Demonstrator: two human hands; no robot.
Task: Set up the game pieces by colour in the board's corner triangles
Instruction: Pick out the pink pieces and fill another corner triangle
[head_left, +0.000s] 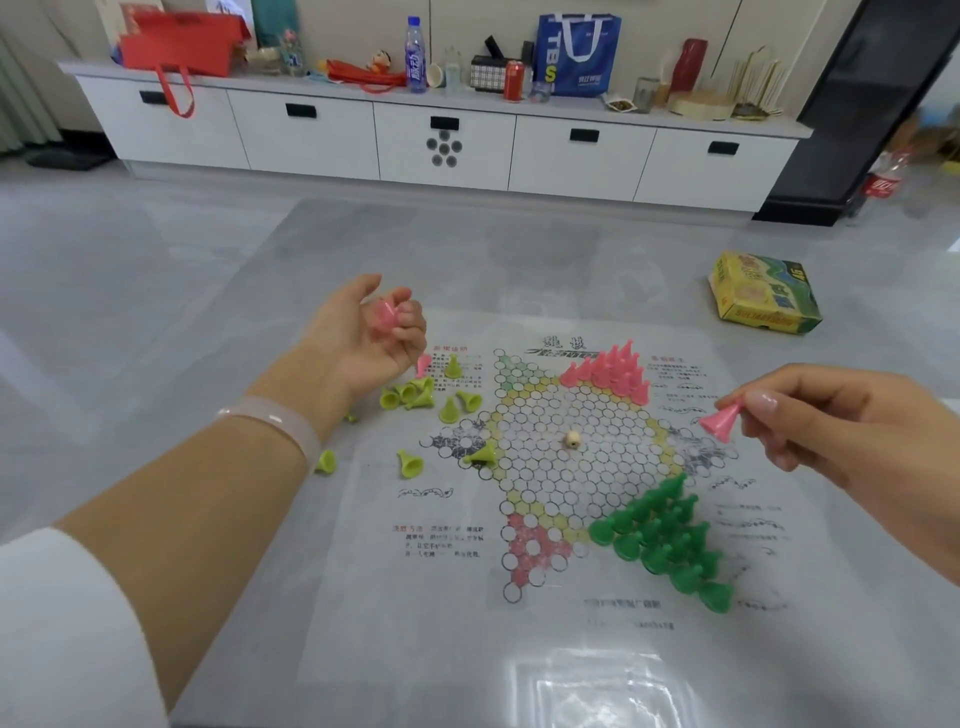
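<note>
1. Dark green pieces stood packed in the board's near-right triangle.
2. The right hand pinched one pink piece above the board's right edge.
3. Lime pieces lay scattered at the left — some toppled.
4. The left hand curled round another pink pawn.
5. Pink pieces filled the far triangle.
</note>
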